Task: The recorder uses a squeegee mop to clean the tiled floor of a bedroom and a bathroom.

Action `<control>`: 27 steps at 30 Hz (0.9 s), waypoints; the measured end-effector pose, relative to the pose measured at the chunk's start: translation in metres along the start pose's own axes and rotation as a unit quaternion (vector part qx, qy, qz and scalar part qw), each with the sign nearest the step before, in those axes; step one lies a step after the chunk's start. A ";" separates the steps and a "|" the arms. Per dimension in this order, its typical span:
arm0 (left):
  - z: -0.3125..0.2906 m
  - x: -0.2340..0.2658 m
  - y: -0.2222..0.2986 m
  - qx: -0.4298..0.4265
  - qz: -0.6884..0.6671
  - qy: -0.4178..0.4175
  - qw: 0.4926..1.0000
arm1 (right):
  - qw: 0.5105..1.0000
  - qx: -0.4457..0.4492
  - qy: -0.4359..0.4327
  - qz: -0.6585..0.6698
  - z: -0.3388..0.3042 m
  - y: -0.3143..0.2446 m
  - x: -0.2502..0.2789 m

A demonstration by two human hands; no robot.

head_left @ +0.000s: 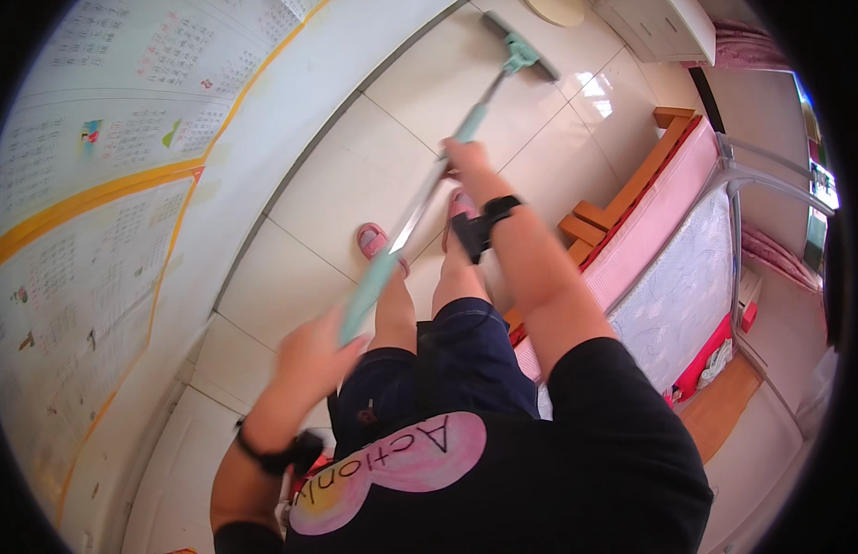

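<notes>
A long-handled mop (415, 217) with a silver shaft and pale green grips slants across the view. Its wide, flat grey head lies on the tiled floor at the far side, joined by a green bracket. My left hand (314, 355) is wrapped round the green grip at the near end, its fingers slightly blurred. Farther along the shaft, my right hand (466, 159) is closed round it just below a second green section. The underside of the mop head is hidden. Black straps circle both my wrists.
A wall (203, 235) covered with posters runs along the left. On the right stands a wooden bed (623, 222) with pink bedding, beside a metal-framed piece with a pale patterned cover (678, 286). A white cabinet (660, 28) is at the far right. My feet in pink slippers (371, 240) are below the shaft.
</notes>
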State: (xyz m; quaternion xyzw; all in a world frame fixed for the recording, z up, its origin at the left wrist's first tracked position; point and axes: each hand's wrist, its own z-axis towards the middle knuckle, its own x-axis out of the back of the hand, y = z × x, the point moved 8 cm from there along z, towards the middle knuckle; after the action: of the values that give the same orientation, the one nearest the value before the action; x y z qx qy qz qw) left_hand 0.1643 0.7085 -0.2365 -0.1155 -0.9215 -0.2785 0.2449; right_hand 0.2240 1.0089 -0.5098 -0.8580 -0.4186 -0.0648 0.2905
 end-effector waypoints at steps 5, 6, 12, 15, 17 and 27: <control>0.069 -0.029 0.061 -0.020 0.085 -0.030 0.996 | 0.977 0.005 0.027 0.212 0.029 -0.015 0.065; 0.065 -0.027 0.059 0.011 0.126 -0.040 0.991 | 0.965 -0.008 0.041 0.260 0.027 -0.006 0.058; -0.078 0.085 -0.108 0.095 0.093 0.098 0.986 | 0.993 0.004 -0.005 0.120 -0.133 0.080 -0.142; -0.243 0.139 -0.205 0.296 0.170 0.116 0.933 | 0.957 -0.139 -0.217 0.132 -0.298 0.104 -0.245; -0.273 0.162 -0.094 0.214 0.353 0.050 0.909 | 0.931 -0.196 -0.284 0.116 -0.377 0.104 -0.260; -0.221 0.147 -0.146 0.292 0.227 0.179 0.912 | 0.951 -0.126 -0.235 0.159 -0.203 0.095 -0.207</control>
State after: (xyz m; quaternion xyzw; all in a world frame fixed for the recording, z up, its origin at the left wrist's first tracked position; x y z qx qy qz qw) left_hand 0.0735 0.4743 -0.0673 -0.1928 -0.8514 0.0501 0.4852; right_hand 0.1897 0.7100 -0.4585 -0.9342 -0.3213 0.1333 0.0796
